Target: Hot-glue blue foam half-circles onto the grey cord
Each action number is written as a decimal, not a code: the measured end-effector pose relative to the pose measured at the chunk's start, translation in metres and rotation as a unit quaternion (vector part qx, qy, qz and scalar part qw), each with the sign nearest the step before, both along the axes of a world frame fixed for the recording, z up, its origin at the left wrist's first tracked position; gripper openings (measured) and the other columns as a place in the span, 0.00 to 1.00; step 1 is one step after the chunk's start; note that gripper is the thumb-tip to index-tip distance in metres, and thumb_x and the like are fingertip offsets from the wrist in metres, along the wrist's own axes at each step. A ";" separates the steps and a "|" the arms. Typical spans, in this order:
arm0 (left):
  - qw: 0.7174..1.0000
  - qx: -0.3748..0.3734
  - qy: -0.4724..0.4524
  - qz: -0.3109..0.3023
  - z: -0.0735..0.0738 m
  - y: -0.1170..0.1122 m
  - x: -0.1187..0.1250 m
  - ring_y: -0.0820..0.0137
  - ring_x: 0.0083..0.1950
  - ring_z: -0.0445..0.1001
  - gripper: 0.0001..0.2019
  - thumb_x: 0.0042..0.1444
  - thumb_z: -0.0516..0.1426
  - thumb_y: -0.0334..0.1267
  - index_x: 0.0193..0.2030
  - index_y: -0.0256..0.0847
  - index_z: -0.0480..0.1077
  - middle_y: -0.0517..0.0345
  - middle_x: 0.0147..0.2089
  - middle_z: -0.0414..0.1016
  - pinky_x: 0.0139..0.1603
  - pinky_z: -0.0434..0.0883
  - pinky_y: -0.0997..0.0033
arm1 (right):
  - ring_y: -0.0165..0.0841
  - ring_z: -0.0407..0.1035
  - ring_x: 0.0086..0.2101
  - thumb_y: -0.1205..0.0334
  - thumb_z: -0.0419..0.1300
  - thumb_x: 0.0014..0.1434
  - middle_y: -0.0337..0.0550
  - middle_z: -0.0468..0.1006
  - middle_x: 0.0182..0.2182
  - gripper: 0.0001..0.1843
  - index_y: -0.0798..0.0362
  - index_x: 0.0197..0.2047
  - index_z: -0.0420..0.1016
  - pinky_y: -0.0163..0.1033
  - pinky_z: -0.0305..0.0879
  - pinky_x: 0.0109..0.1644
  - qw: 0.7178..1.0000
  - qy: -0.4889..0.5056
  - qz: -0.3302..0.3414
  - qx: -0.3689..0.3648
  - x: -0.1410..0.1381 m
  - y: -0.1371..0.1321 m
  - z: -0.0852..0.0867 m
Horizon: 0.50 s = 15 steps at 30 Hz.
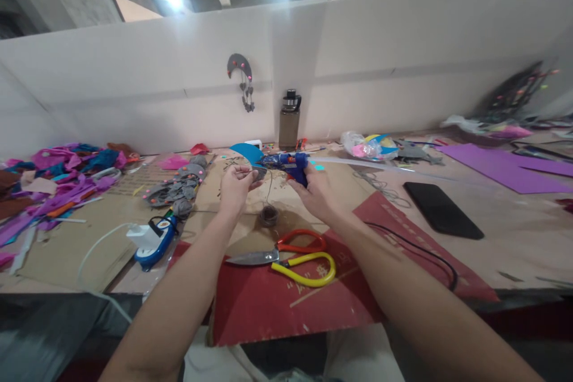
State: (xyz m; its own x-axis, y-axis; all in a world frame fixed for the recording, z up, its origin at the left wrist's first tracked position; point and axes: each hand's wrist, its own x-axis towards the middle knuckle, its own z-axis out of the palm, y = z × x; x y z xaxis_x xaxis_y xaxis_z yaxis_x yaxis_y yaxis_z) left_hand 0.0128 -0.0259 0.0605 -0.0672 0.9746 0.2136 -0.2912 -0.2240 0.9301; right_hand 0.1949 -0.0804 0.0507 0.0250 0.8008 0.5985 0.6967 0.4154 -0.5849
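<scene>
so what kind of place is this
Probably a craft workbench in a workshop. The right hand holds a blue glue gun, scissors lie on red card, and heaps of coloured scraps lie at the left.

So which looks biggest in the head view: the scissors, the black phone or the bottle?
1. Scissors
2. Black phone, close behind
3. Bottle; it stands farthest back, so it may only look small.
</scene>
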 end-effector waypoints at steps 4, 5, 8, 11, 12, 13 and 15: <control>1.000 0.009 0.001 -0.001 -0.001 0.000 0.000 0.73 0.28 0.73 0.18 0.36 0.66 0.34 0.31 0.39 0.60 0.63 0.24 0.70 0.35 0.76 0.61 | 0.38 0.68 0.32 0.57 0.51 0.58 0.47 0.75 0.34 0.17 0.53 0.49 0.66 0.42 0.63 0.36 1.000 -0.028 -0.011 -0.008 0.000 -0.001 0.002; 1.000 0.010 0.005 -0.002 -0.001 0.000 0.000 0.73 0.28 0.73 0.19 0.37 0.65 0.34 0.32 0.39 0.60 0.63 0.24 0.70 0.35 0.76 0.61 | 0.38 0.68 0.33 0.57 0.51 0.58 0.48 0.75 0.34 0.17 0.53 0.49 0.65 0.42 0.63 0.37 0.999 -0.034 -0.012 -0.008 0.000 -0.001 0.002; 1.000 0.013 0.013 -0.009 0.000 -0.002 0.000 0.72 0.27 0.73 0.19 0.37 0.65 0.34 0.32 0.40 0.59 0.63 0.24 0.71 0.34 0.75 0.62 | 0.40 0.69 0.37 0.57 0.51 0.58 0.50 0.75 0.38 0.17 0.54 0.49 0.65 0.43 0.63 0.41 0.999 -0.047 -0.002 -0.009 0.000 -0.002 0.002; 1.000 0.019 0.014 -0.013 0.000 -0.003 0.001 0.71 0.27 0.73 0.20 0.36 0.66 0.34 0.31 0.41 0.58 0.64 0.24 0.70 0.33 0.75 0.63 | 0.41 0.68 0.40 0.57 0.50 0.59 0.51 0.75 0.41 0.17 0.54 0.49 0.64 0.44 0.63 0.44 0.999 -0.048 0.007 -0.011 0.000 -0.002 0.002; 1.000 0.019 0.016 -0.014 0.000 -0.003 0.001 0.71 0.27 0.73 0.20 0.36 0.66 0.35 0.31 0.42 0.58 0.64 0.24 0.70 0.33 0.75 0.63 | 0.41 0.68 0.40 0.57 0.50 0.59 0.51 0.75 0.41 0.16 0.53 0.49 0.65 0.44 0.62 0.44 0.999 -0.050 0.004 -0.011 -0.001 -0.003 0.002; 1.000 0.019 0.019 -0.014 0.000 -0.003 0.001 0.71 0.27 0.73 0.19 0.37 0.65 0.35 0.31 0.42 0.58 0.64 0.24 0.70 0.33 0.75 0.64 | 0.41 0.68 0.40 0.57 0.50 0.59 0.51 0.75 0.40 0.16 0.54 0.48 0.65 0.44 0.62 0.44 0.998 -0.055 0.000 -0.010 -0.001 -0.003 0.002; 0.999 0.019 0.024 -0.012 -0.001 -0.002 0.000 0.71 0.28 0.73 0.19 0.37 0.65 0.35 0.31 0.42 0.58 0.64 0.24 0.69 0.33 0.75 0.64 | 0.41 0.68 0.39 0.56 0.50 0.59 0.51 0.75 0.39 0.16 0.54 0.48 0.65 0.44 0.62 0.43 0.998 -0.067 -0.011 -0.006 -0.002 -0.003 0.003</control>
